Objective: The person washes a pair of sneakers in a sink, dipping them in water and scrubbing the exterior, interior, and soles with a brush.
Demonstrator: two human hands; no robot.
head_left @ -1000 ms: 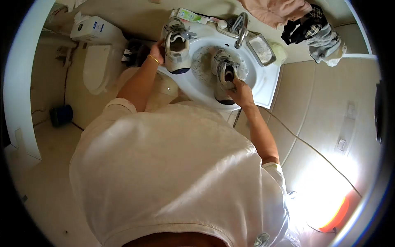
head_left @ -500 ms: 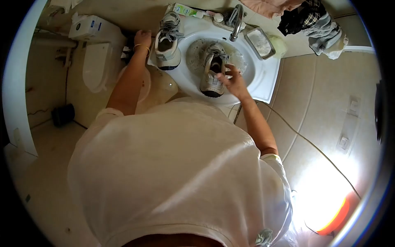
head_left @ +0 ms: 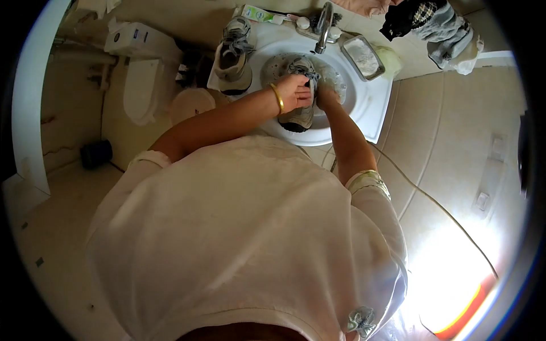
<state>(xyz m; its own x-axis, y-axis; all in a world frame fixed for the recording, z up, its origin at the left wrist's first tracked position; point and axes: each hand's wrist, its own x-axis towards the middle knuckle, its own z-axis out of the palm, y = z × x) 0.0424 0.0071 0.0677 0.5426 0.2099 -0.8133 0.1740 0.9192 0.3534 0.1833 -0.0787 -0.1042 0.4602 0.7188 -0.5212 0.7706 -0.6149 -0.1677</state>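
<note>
A grey sneaker [head_left: 297,120] with laces lies in the white sink basin [head_left: 354,108], which holds cloudy, sudsy water. Across the sneaker's opening lies my left hand [head_left: 294,92], its fingers bent over the upper and gripping it. My right hand [head_left: 328,98] is low in the basin against the shoe's right side, and its fingers are hidden. On the sink's left rim stands the matching sneaker [head_left: 232,62], toe toward me or away, I cannot tell.
Behind the basin is a chrome faucet [head_left: 325,25], with a green-and-white tube [head_left: 260,14] to its left and a metal tray [head_left: 363,58] to its right. Clothes [head_left: 432,28] hang at the upper right. A toilet [head_left: 142,85] stands at left.
My left hand has come from beyond the sink's left edge onto the sneaker in the basin. My right hand has moved from above the shoe down beside it.
</note>
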